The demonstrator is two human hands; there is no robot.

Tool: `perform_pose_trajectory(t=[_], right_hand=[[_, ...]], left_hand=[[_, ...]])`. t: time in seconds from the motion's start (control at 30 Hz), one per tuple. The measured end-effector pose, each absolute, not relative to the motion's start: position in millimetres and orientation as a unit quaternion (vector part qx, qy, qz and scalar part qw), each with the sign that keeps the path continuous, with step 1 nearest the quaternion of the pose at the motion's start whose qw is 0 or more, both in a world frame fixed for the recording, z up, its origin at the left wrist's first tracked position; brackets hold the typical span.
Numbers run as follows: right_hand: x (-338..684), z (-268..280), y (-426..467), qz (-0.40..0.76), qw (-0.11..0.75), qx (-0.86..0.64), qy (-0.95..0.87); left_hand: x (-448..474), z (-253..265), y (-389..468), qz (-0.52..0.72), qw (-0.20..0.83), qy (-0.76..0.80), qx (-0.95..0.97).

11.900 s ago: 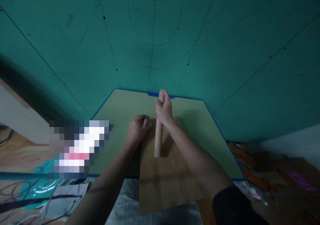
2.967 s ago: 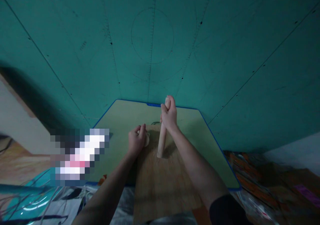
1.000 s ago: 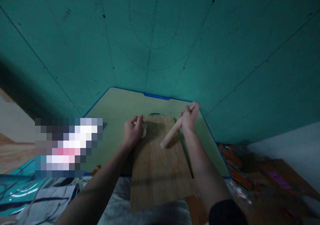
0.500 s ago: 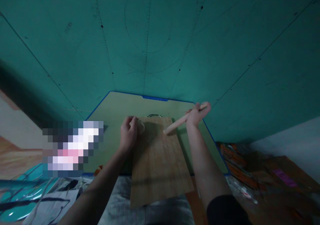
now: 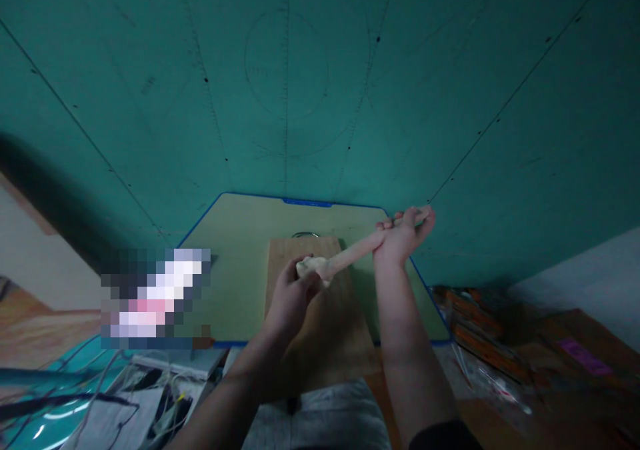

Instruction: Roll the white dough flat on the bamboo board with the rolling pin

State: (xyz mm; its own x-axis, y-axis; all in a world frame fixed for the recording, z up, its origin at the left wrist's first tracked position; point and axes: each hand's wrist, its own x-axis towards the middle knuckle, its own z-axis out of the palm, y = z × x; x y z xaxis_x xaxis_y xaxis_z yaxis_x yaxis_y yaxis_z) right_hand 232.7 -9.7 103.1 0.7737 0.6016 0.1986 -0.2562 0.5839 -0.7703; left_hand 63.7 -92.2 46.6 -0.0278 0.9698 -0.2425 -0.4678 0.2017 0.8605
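My left hand [image 5: 293, 293] is closed on a pale, soft piece of dough [image 5: 313, 265], held above the upper part of a wooden cutting board [image 5: 340, 343]. My right hand [image 5: 404, 237] wraps round the far end of a light wooden rolling pin [image 5: 356, 250], which slants down to the left. The pin's near end touches or overlaps the dough; exact contact is hard to make out. The board lies on a pale green table [image 5: 240, 270] with a blue rim, its near end reaching over the edge toward my lap.
A green wall [image 5: 310, 137] with drawn lines rises behind the table. To the left are a blurred-out item [image 5: 160, 290] on the table and cables and papers [image 5: 125, 410] below. Orange items [image 5: 475, 330] and a cardboard box [image 5: 600, 343] stand at the right.
My left hand has moved right with the dough, up to the pin's lower end. My right hand with the rolling pin has shifted slightly right. The camera view has moved a little.
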Motion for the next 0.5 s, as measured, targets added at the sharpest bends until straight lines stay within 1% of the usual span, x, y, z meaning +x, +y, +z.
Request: perform_pose_trajectory(t=[0.1,0.23,0.37,0.5], right_hand=[[224,124,-32,0.205,0.85,-0.355,-0.332],[213,143,-54,0.143,0.83,-0.321,-0.433],[196,151,-75,0.108,0.808,-0.276,-0.509],[188,151,-89,0.084,0.77,-0.281,-0.567]], left_hand=[[61,56,-96,0.549,0.675,0.421,0.254],[56,66,-100,0.54,0.697,0.407,0.239],[57,64,-102,0.531,0.715,0.402,0.214],[53,62,-101,0.537,0.711,0.411,0.194]])
